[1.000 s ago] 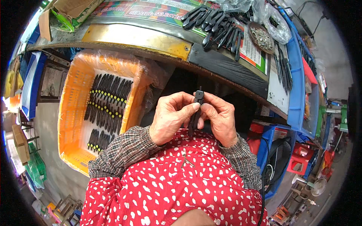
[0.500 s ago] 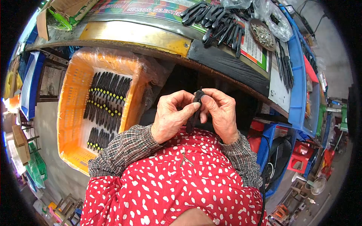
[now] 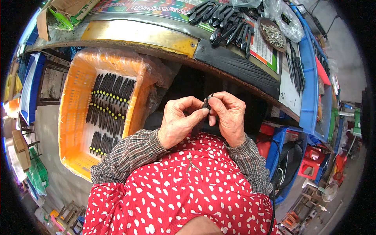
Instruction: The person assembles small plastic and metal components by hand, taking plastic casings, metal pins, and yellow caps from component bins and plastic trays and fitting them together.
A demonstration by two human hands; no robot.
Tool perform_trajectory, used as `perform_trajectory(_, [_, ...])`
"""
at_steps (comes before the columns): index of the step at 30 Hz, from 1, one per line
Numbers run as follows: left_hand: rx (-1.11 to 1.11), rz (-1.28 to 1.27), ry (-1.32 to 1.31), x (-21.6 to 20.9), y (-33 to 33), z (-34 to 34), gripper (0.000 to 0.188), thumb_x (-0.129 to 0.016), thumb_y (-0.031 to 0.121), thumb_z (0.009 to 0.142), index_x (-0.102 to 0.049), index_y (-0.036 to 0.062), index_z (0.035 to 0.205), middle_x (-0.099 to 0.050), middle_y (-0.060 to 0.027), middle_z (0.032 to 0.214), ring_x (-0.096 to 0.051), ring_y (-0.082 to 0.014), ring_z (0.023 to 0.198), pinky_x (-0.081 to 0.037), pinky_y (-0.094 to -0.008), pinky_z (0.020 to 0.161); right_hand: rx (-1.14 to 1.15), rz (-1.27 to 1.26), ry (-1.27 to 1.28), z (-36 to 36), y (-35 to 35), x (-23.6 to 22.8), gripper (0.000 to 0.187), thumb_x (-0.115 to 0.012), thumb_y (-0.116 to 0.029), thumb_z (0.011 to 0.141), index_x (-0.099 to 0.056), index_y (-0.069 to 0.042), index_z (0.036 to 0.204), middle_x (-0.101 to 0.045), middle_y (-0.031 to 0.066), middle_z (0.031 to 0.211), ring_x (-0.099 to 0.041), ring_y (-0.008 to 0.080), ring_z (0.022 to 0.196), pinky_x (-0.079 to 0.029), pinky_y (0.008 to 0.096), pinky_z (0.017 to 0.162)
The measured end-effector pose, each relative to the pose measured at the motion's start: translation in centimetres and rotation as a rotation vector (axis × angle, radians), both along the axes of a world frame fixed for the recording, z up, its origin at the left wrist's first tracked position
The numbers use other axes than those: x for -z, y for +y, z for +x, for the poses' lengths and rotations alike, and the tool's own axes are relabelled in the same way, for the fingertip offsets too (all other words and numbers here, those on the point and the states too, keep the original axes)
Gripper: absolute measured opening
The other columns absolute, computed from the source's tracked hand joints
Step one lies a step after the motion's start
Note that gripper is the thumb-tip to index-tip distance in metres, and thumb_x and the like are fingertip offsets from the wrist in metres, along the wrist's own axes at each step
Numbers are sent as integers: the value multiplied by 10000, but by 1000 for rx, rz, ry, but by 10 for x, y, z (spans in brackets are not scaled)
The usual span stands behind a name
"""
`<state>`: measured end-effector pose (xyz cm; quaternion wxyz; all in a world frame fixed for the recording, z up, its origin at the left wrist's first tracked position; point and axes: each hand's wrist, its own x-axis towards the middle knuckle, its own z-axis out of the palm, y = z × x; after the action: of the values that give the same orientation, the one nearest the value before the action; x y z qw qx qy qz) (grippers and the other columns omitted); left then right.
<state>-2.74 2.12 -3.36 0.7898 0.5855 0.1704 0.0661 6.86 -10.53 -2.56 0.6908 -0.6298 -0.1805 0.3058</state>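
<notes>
My left hand (image 3: pixel 177 122) and my right hand (image 3: pixel 230 119) meet above my lap, each closed in a pinch on one small black hand tool (image 3: pixel 206 103). Its upper end shows between the thumbs and index fingers. The lower part hangs dark beneath my fingers, and its exact kind is hard to make out. To the left, an orange crate (image 3: pixel 67 117) lined with clear plastic holds rows of slim black pieces (image 3: pixel 107 96) with yellow round dots.
The workbench (image 3: pixel 235 64) edge runs just beyond my hands. On it lie a heap of black handles (image 3: pixel 225 19), a bowl of small metal parts (image 3: pixel 273 35) and several long dark pieces (image 3: pixel 295 70). A blue bin (image 3: pixel 309 94) stands at the right.
The black tool has turned in my fingers, and less of its upper end shows. Both hands stay in nearly the same place.
</notes>
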Motion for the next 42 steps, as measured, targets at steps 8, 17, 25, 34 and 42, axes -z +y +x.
perform_trajectory(8, [-4, 108, -19, -2, 1, 1, 89, -639, 67, 833, -617, -15, 857, -609, -7, 729, -512, -25, 638, -418, -189, 550, -25, 27, 137, 2, 1, -1, 144, -609, -127, 896, -628, 16, 884, -563, 2, 633, -491, 43, 474, -390, 179, 420])
perform_trajectory(17, [-25, 301, -34, 5, -4, -2, 102, -651, 52, 783, -596, -16, 836, -567, -39, 695, -518, -61, 595, -427, -222, 531, -126, -142, -137, 10, 0, -10, 132, -600, -116, 894, -605, 6, 843, -561, -11, 648, -465, 24, 484, -362, 175, 418])
perform_trajectory(25, [-62, 406, -250, 20, -8, 4, 95, -609, 45, 828, -533, -2, 861, -530, -39, 721, -513, -81, 577, -427, -228, 513, -64, -77, -138, 4, 0, -9, 138, -605, -121, 897, -588, 4, 839, -567, -7, 656, -462, 23, 485, -349, 174, 416])
perform_trajectory(34, [80, -278, -62, 5, -4, 2, 73, -528, 80, 927, -492, 27, 962, -556, -8, 724, -451, -15, 505, -347, -153, 427, -107, -97, -94, 15, -1, -17, 169, -611, -156, 897, -614, 13, 907, -568, -13, 654, -482, 28, 508, -384, 175, 443])
perform_trajectory(42, [154, -299, -53, -11, 3, 1, 91, -545, 96, 923, -501, 26, 960, -582, -24, 723, -479, -31, 499, -364, -161, 414, -176, -166, -231, 20, -3, -30, 160, -640, -128, 871, -590, 16, 823, -554, -10, 613, -467, 17, 488, -354, 184, 411])
